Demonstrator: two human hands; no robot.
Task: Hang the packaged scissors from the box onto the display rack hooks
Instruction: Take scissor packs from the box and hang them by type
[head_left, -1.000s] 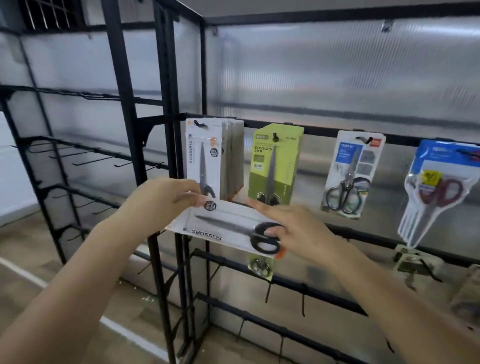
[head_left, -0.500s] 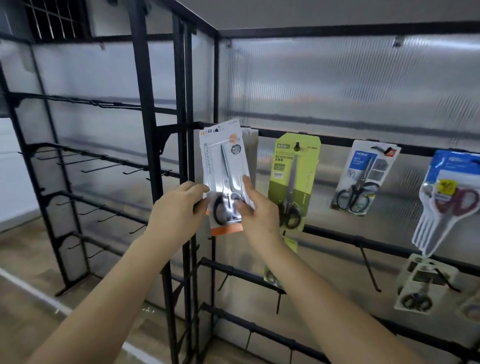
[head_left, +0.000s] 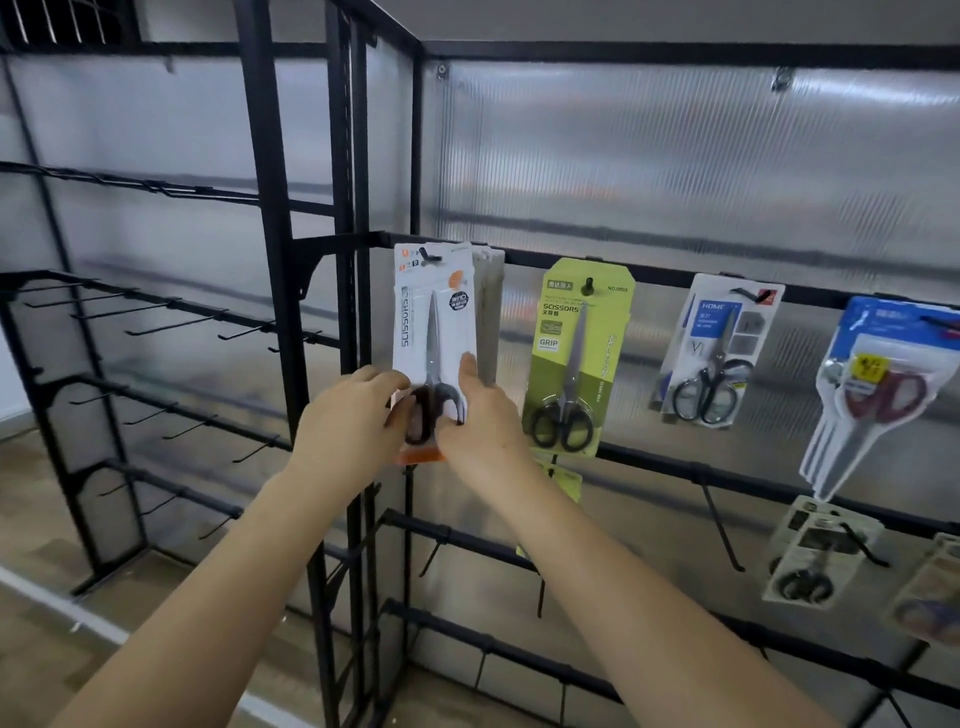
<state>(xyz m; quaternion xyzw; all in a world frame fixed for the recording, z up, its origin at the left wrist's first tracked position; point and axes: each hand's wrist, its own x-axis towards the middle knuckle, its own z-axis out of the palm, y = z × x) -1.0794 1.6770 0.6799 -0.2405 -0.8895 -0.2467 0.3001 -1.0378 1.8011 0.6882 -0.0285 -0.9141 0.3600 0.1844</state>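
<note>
Scissors pack (head_left: 434, 332) pinched by left hand (head_left: 348, 426) and right hand (head_left: 480, 421), against black rack (head_left: 270, 208), ribbed translucent panels (head_left: 675, 156) behind.

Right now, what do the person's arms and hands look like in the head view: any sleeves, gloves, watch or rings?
Both forearms are bare as far as the frame shows, with no sleeve edge in view. The left hand and right hand wear no gloves. No watch, bracelet or ring shows on the visible sides of the wrists and fingers. No markings or bandages can be seen.
</note>
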